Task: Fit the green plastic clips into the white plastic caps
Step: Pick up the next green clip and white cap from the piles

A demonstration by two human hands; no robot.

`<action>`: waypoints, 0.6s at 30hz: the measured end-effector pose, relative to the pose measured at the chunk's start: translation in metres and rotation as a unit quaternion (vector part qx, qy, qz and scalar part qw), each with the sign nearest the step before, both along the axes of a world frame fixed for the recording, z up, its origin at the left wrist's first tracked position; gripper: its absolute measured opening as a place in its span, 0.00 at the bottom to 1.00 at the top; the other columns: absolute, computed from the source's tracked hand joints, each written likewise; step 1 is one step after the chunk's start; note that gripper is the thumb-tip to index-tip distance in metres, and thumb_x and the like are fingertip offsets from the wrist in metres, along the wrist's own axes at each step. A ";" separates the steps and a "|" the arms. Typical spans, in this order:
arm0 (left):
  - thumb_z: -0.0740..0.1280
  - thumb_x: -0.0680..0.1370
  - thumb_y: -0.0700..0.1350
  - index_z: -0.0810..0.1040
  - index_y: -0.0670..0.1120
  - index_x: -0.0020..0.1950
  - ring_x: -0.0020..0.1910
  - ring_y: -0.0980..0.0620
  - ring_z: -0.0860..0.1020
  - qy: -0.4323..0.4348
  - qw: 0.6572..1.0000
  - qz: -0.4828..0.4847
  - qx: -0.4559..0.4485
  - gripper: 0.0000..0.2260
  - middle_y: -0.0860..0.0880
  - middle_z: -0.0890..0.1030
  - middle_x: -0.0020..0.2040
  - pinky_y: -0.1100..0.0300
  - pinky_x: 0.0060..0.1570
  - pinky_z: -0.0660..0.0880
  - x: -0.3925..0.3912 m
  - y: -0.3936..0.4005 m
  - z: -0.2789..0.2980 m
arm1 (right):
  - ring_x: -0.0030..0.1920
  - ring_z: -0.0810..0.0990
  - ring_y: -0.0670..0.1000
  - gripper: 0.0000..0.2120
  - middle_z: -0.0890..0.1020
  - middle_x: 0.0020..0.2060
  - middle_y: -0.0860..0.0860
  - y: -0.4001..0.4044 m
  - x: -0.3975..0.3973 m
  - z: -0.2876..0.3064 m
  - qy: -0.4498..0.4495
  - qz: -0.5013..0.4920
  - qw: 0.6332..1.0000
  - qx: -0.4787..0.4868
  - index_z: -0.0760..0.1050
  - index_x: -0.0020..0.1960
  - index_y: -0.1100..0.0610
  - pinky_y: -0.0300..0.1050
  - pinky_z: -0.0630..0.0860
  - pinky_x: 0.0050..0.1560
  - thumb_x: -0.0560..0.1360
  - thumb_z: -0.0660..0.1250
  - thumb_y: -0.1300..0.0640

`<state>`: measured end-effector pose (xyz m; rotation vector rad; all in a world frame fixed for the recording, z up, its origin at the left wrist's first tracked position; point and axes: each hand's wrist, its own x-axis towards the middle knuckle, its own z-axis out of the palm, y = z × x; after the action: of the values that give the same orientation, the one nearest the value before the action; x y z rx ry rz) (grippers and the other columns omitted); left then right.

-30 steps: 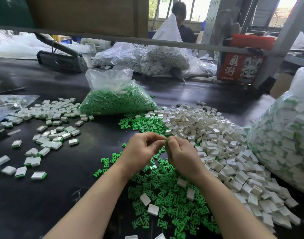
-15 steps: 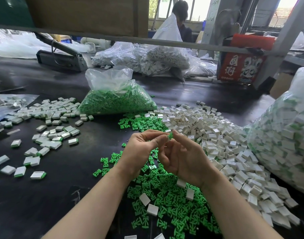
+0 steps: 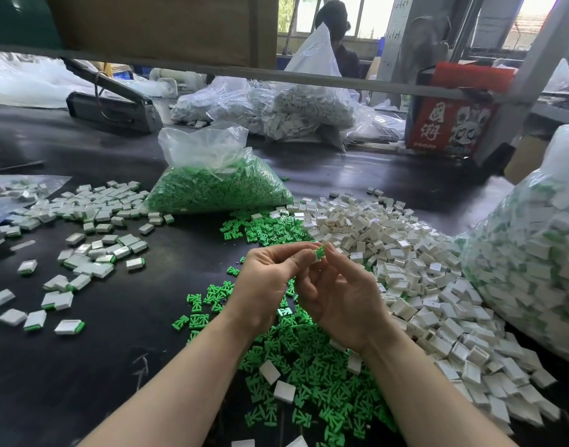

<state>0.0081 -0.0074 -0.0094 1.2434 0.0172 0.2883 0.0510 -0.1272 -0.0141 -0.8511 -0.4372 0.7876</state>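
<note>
A green clip [image 3: 319,252] sits at the meeting fingertips of both hands, above the table. My left hand [image 3: 270,279] pinches it from the left, and the fingertips of my right hand [image 3: 341,295], palm turned up, pinch it from the right. A bit of white shows under the clip; I cannot tell whether it is a cap. Loose green clips [image 3: 309,366] lie heaped under my wrists. A large pile of white caps [image 3: 405,269] spreads to the right.
Caps with green clips in them [image 3: 92,250] lie scattered on the left of the black table [image 3: 83,366]. A clear bag of green clips [image 3: 218,185] stands behind my hands. A big bag of filled caps [image 3: 528,253] stands at the right, with more bags [image 3: 293,108] and a red carton [image 3: 451,124] behind.
My right hand has turned palm-up and its fingers have loosened. The green clip, earlier hidden between closed fingers, now shows at the fingertips, slightly higher.
</note>
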 end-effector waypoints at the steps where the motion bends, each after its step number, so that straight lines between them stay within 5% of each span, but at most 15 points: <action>1: 0.69 0.73 0.41 0.86 0.45 0.46 0.25 0.52 0.78 0.001 1.000 0.004 0.000 0.06 0.45 0.76 0.24 0.65 0.31 0.76 0.000 -0.001 0.000 | 0.28 0.68 0.47 0.15 0.70 0.30 0.52 0.000 0.000 0.000 -0.002 -0.002 1.000 -0.001 0.75 0.44 0.56 0.38 0.67 0.28 0.79 0.57 0.46; 11: 0.69 0.74 0.39 0.85 0.42 0.49 0.27 0.53 0.79 0.001 1.000 0.018 0.018 0.07 0.46 0.79 0.26 0.57 0.40 0.77 -0.002 0.001 0.003 | 0.28 0.67 0.47 0.16 0.70 0.30 0.52 -0.001 0.002 0.001 -0.023 0.016 1.000 -0.001 0.73 0.45 0.56 0.38 0.68 0.28 0.78 0.58 0.44; 15: 0.70 0.76 0.37 0.86 0.46 0.47 0.35 0.57 0.80 -0.005 0.996 0.048 0.077 0.06 0.51 0.84 0.35 0.66 0.41 0.77 -0.002 0.004 0.002 | 0.28 0.66 0.48 0.20 0.71 0.29 0.52 -0.007 0.009 0.003 -0.139 -0.034 0.981 -0.129 0.75 0.43 0.56 0.41 0.57 0.29 0.79 0.55 0.42; 18: 0.71 0.75 0.38 0.85 0.48 0.46 0.41 0.55 0.84 -0.011 0.992 0.067 0.104 0.06 0.50 0.86 0.40 0.68 0.43 0.77 -0.003 0.004 0.003 | 0.27 0.65 0.45 0.16 0.70 0.28 0.49 -0.012 0.012 0.006 -0.223 -0.107 0.950 -0.188 0.73 0.43 0.57 0.37 0.58 0.26 0.78 0.59 0.45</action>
<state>0.0052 -0.0030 -0.0066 1.4491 0.0540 0.4290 0.0631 -0.1392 -0.0079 -1.4224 -0.5902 0.4758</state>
